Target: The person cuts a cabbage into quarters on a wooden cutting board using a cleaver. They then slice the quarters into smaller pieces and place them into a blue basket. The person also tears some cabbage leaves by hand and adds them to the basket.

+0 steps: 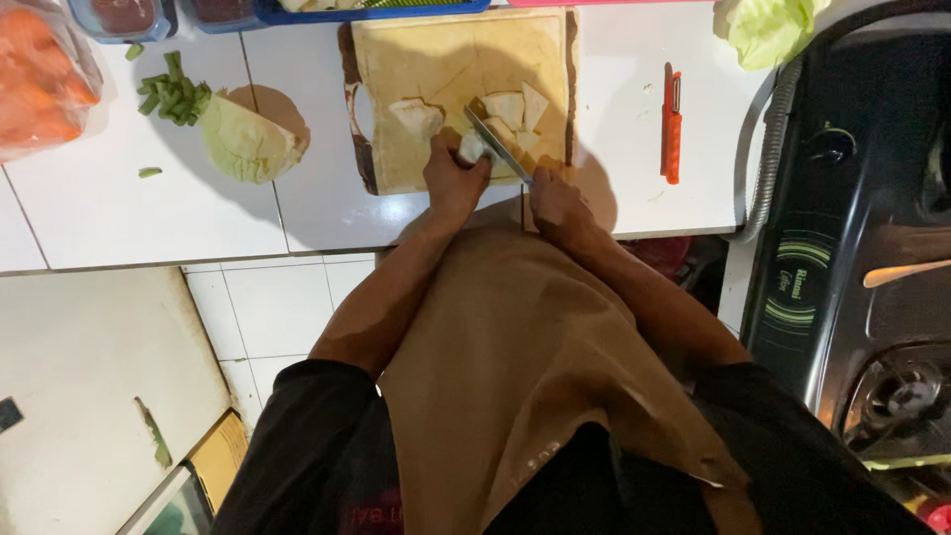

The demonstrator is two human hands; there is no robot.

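- Two hands work at the near edge of the board (426, 59), which lies on the white counter (119, 198).
- The left hand (454, 181) grips a pale chunk (472, 149) against the board, fingers curled over it.
- The right hand (557, 203) is clenched on the handle of a knife (497, 146); the blade slants up and left, its tip just beside the chunk.
- More cut pieces (511, 107) lie past the blade, and one piece (416, 116) sits apart on the left.
- A red peeler (672, 124) lies on the counter right of the board; a dark stove (872, 228) stands at the far right.
- Left of the board rests a cabbage wedge (248, 144) with chopped green beans (173, 94) just behind it.
- Carrots (40, 79) in a clear bag sit in the far left corner, cabbage leaves (768, 30) at the far right, and tubs (149, 15) line the back edge.
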